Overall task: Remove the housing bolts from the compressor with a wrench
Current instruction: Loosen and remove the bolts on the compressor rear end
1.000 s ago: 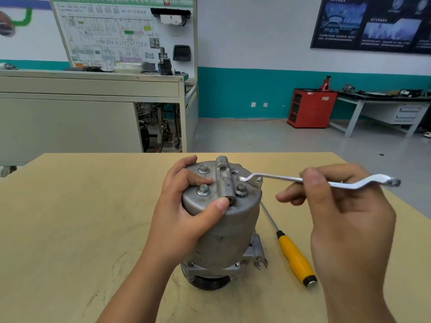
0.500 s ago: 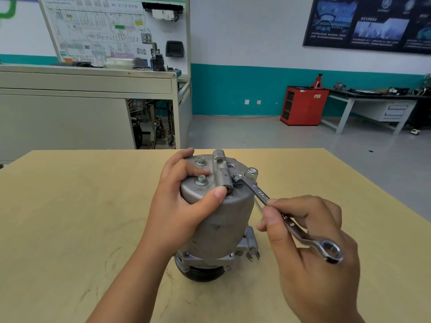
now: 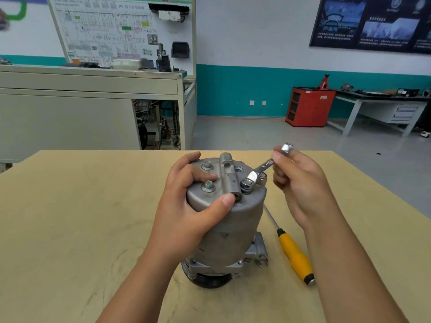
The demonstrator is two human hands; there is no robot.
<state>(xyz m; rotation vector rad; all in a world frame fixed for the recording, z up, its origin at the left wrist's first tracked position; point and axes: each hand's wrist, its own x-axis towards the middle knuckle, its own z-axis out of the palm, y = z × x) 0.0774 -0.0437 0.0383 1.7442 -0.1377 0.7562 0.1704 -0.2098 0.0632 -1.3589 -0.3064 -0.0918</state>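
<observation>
A grey metal compressor [image 3: 229, 231] stands upright on the wooden table [image 3: 70, 217]. Bolts show on its top cover: two on the left [image 3: 207, 186] and one at the front right [image 3: 246, 185]. My left hand [image 3: 186, 210] grips the top of the housing, fingers over the cover and thumb at the front edge. My right hand [image 3: 300, 183] holds a silver ring wrench [image 3: 263, 167] by its far half. The wrench's near ring end sits on the front-right bolt, and the handle points up and away to the right.
A yellow-handled screwdriver [image 3: 295, 255] lies on the table just right of the compressor, under my right forearm. Beyond the table are a grey cabinet bench [image 3: 88, 108] at the left, a red cabinet [image 3: 310, 107] and a workbench [image 3: 382, 101] at the far right.
The wrench swung round the front-right bolt: its handle went from pointing right, to toward me, to now pointing away to the right. My right hand followed. My left hand kept its grip.
</observation>
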